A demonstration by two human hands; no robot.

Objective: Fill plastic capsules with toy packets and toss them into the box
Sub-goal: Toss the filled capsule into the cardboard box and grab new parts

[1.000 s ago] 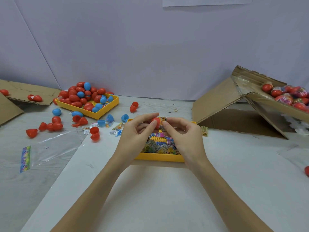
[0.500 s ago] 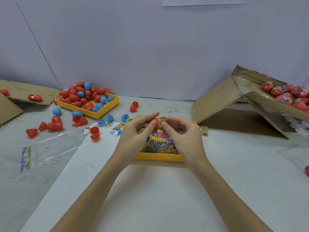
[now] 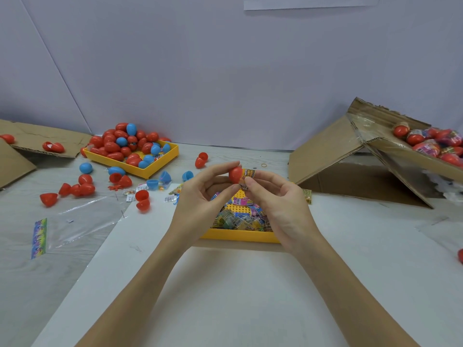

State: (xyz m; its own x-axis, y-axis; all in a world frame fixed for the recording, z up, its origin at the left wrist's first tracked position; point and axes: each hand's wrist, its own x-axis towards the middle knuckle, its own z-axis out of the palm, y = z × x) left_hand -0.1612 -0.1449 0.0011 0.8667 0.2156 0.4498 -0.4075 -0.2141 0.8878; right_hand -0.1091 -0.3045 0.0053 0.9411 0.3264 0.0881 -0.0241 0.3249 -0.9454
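Note:
My left hand (image 3: 200,196) pinches a red capsule half (image 3: 235,174) between thumb and index finger, above the yellow packet tray (image 3: 240,235). My right hand (image 3: 280,199) holds a toy packet (image 3: 248,174) whose end sits against the capsule's open side. The tray below is full of several colourful toy packets (image 3: 238,219). At the far right stands a tilted cardboard box (image 3: 406,151) with several filled red capsules (image 3: 431,144) inside.
A second yellow tray (image 3: 162,164) with several red and blue capsules sits at the back left. Loose capsule halves (image 3: 142,200) and a clear plastic bag (image 3: 82,221) lie on the left. Flat cardboard (image 3: 37,139) rests at the far left.
Both hands have lifted slightly and the red capsule half now shows more fully, with the packet pressed against its opening.

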